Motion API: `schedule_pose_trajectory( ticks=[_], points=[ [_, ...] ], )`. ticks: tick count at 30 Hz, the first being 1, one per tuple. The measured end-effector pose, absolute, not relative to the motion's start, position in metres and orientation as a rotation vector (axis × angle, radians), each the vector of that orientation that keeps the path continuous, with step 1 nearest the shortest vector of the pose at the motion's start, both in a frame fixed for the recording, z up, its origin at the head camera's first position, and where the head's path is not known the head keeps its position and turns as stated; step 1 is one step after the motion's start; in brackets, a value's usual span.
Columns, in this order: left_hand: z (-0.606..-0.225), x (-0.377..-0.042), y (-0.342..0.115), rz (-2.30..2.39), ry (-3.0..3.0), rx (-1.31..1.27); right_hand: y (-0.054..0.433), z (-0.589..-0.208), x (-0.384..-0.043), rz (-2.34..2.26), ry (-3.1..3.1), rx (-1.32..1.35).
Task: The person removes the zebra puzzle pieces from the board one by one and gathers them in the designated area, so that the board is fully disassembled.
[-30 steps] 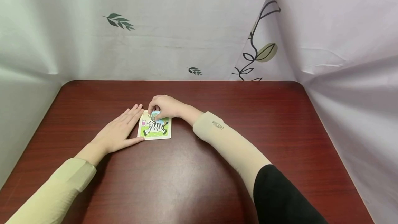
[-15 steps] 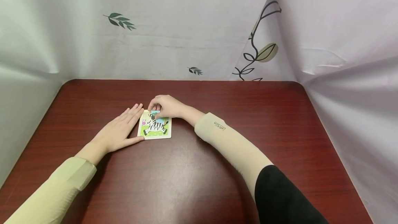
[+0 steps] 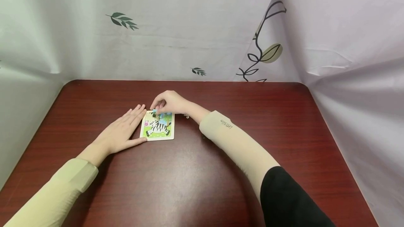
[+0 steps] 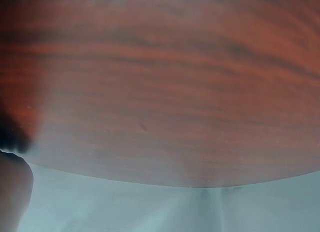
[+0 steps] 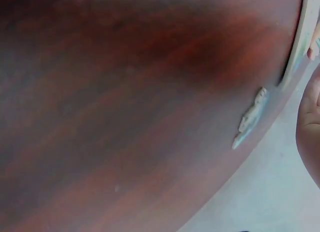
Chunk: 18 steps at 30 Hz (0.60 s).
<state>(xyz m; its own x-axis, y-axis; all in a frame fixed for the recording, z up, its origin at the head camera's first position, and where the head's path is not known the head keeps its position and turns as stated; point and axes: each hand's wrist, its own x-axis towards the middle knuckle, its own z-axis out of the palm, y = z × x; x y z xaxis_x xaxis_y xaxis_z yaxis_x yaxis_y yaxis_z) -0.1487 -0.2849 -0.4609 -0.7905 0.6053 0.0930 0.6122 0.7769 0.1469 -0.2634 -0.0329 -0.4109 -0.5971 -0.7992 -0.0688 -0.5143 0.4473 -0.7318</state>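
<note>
A square zebra jigsaw puzzle [image 3: 159,129] with a pale frame lies flat on the table. My left hand [image 3: 117,135] is spread beside it, straight fingers along its left edge and the thumb at its lower left corner. Over the top edge, my right hand [image 3: 172,101] pinches a small blue puzzle piece [image 3: 154,111] between thumb and fingers; the fingers partly hide it. In the right wrist view, the puzzle's frame [image 5: 300,41] shows at the upper right, with part of the right hand [image 5: 311,124] below it.
A loose puzzle piece [image 5: 252,114] lies on the table near the frame, mostly behind the right wrist in the head view. The reddish-brown wooden table [image 3: 202,171] is enclosed by pale curtains [image 3: 176,16] with leaf prints.
My right hand has risen slightly and moved toward the far edge, with the blue puzzle piece pinched in its fingers. More of the puzzle's upper right shows. The left hand has stayed put.
</note>
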Motion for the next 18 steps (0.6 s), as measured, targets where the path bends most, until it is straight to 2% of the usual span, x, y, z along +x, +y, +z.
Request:
schedule_pose_trajectory(
  ticks=[18],
  points=[
    [-0.462, -0.149, -0.285, -0.268, -2.917, -1.008, 0.037, -0.391, -0.280, -1.076, 2.304, -0.940]
  ],
)
